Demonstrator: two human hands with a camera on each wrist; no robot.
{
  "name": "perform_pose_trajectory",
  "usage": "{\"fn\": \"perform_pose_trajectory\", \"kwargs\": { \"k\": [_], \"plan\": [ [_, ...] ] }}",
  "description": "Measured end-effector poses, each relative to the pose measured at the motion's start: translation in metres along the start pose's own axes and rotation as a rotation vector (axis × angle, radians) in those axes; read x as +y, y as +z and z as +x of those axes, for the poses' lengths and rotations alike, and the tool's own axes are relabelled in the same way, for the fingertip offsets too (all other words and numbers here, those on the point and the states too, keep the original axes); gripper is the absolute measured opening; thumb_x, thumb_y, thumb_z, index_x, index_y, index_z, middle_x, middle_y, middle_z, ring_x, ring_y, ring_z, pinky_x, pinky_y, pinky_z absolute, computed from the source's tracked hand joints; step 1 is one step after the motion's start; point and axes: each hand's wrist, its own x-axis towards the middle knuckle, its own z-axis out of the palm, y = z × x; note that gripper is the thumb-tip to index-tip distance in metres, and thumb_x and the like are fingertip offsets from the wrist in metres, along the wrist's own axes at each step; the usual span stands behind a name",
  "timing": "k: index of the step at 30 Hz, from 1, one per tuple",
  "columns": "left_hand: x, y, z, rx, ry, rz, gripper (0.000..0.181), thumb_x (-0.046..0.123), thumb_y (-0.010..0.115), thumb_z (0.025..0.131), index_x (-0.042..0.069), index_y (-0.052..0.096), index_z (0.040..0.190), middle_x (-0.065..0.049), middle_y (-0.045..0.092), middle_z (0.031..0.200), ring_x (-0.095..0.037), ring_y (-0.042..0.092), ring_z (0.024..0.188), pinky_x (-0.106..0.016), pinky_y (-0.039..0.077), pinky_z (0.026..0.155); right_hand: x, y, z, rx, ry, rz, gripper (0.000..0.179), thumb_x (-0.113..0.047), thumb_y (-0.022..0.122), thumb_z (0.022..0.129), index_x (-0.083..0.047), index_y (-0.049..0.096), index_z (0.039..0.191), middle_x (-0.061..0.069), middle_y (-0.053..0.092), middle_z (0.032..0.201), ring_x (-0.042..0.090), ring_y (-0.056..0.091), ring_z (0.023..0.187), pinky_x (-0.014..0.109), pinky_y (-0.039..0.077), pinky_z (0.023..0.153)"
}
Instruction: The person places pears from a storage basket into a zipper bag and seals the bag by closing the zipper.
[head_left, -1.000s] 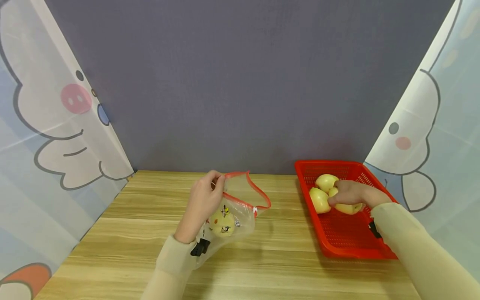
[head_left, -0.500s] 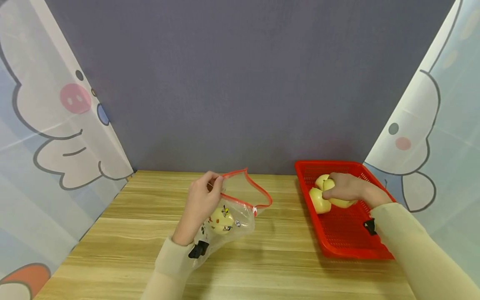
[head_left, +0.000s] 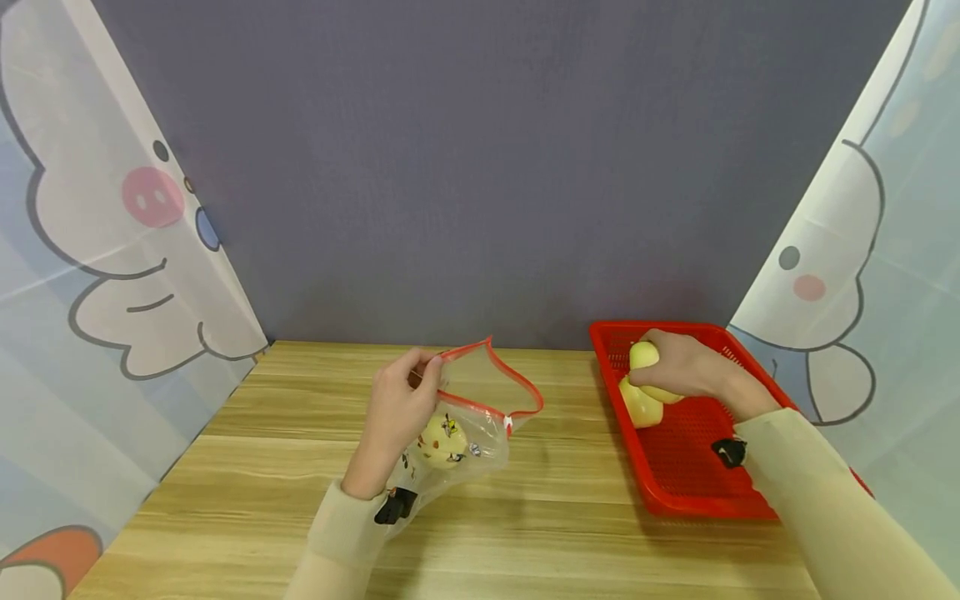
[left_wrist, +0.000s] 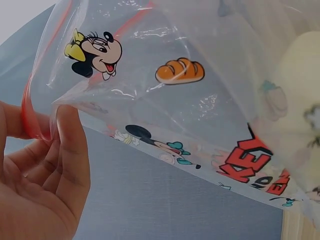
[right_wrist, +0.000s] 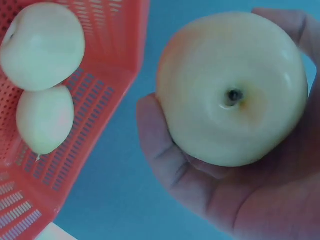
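My left hand (head_left: 401, 396) pinches the red-edged mouth of a clear printed zip bag (head_left: 487, 454), held slanted with its mouth gaping. A pale yellow apple (head_left: 442, 442) shows through the bag's side. The left wrist view has the thumb and fingers gripping the bag's corner (left_wrist: 37, 127), with cartoon prints across the plastic. My right hand (head_left: 678, 362) grips another yellow apple (right_wrist: 225, 85) above the red plastic basket (head_left: 648, 492), fingers curled round it. Beneath it in the basket lie two more apples, a larger one (right_wrist: 42, 47) and a smaller one (right_wrist: 46, 120) with a stem.
The basket stands at the right of the wooden table (head_left: 300, 467), its walls slotted. A grey panel (head_left: 480, 167) rises behind the table's back edge. Cartoon-printed curtains hang at the left (head_left: 97, 333) and right (head_left: 900, 250). A red slider (head_left: 509, 425) sits on the bag's zip.
My right hand has taken hold of an apple in the basket and lifted it up and leftward. My left hand and the bag have shifted slightly left.
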Motion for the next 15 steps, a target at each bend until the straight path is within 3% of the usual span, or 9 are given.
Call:
{"fn": "perform_pose_trajectory", "kwargs": {
  "k": [15],
  "plan": [
    [0.001,0.0,-0.004,0.017,0.004,-0.005,0.014,0.012,0.063,0.101,0.006,0.074,0.095,0.0,0.064,0.069,-0.01,0.058,0.052,-0.029,0.048,0.046,-0.028,0.007,0.001,0.082,-0.037,0.071,0.056,-0.033,0.071,0.084,-0.001,0.053,0.126,0.008,0.061,0.096,0.021,0.058,0.078,0.034,0.05,0.064]
  ]
}}
